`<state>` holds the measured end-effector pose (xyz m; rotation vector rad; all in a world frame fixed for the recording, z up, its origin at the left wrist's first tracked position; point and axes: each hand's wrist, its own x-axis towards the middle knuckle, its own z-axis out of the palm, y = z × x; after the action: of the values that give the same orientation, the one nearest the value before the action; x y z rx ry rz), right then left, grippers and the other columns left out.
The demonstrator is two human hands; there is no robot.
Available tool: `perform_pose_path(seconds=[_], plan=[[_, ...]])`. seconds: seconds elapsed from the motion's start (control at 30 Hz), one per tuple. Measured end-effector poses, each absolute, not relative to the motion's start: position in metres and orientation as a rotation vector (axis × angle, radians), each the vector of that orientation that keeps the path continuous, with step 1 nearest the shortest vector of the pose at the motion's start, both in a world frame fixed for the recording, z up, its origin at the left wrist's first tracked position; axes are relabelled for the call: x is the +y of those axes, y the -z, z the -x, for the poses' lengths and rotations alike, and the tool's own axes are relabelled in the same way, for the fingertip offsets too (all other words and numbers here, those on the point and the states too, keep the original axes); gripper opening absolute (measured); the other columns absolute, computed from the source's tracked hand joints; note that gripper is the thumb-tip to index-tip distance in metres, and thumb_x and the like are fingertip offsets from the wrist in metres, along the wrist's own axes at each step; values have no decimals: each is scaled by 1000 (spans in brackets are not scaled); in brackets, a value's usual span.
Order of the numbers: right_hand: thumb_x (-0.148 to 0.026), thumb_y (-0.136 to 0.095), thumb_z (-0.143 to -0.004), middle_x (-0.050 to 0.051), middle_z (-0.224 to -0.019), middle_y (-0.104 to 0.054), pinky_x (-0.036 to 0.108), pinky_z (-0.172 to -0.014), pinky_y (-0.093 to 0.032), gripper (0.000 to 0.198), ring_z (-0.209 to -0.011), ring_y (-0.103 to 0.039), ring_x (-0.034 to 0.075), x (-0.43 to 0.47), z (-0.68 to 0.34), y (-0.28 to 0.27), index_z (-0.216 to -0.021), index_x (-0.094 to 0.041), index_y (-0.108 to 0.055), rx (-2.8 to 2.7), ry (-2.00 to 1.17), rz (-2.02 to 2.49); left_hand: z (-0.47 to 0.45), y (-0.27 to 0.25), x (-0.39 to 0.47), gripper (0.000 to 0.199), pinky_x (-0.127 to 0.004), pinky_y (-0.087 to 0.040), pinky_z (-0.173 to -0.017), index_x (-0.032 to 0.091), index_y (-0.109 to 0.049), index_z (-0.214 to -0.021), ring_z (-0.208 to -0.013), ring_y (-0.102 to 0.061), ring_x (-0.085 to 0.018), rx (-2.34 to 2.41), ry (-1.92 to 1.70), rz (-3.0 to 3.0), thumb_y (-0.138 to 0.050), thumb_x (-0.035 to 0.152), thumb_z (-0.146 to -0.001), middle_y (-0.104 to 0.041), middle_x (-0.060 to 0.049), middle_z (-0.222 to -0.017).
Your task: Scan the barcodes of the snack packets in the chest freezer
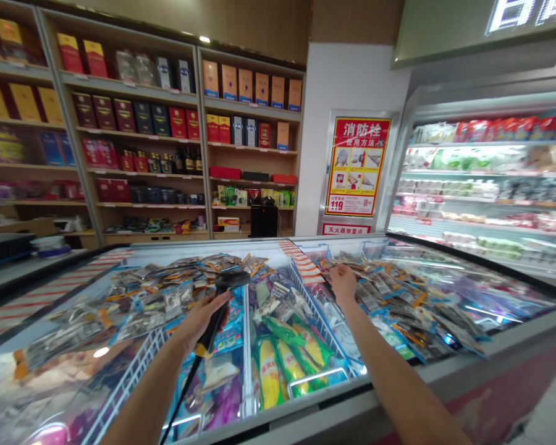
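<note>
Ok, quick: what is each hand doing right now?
Left hand: closed around the black corded handheld barcode scanner.
Right hand: resting among the small flat snack packets in the chest freezer; whether it grips one cannot be told.

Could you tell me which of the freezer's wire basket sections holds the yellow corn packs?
The middle wire basket, between the hands: its yellow corn packs lie near the front edge, while the neighbouring sections hold blue and grey packets.
</note>
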<state>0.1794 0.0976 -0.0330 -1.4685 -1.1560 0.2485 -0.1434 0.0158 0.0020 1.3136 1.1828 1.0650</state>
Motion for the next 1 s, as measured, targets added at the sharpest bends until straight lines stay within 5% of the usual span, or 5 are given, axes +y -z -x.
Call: perform_pose_path(seconds=[0.4,0.63,1.0], plan=[[-37,-49,-68,3,-54,-62,22,-52,-42,24,-57,-60,16,166,-24,32,-70,-18,-64,-1472,-444,1582,154,-2,19,37,-20,-33,-36,16,-47,-58,-36,-45,-9,1297,-1131,-1202,-55,52,-57,-49,3,-41],[-26,-56,-61,10,-70,-64,27,-61,-42,10,-77,-59,23,182,0,32,-59,-17,-61,-1473,-400,1692,155,2,27,34,-20,-32,-37,16,-45,-61,-35,-44,-8,1213,-1144,-1190,-54,49,-61,-48,4,-41],[-29,-37,-74,-2,-45,-51,18,-35,-35,20,-37,-49,10,139,-69,33,-68,-16,-51,-1292,-614,1469,144,4,24,33,-20,-32,-38,15,-46,-66,-37,-44,-8,1112,-1115,-1265,-52,48,-64,-50,3,-46]])
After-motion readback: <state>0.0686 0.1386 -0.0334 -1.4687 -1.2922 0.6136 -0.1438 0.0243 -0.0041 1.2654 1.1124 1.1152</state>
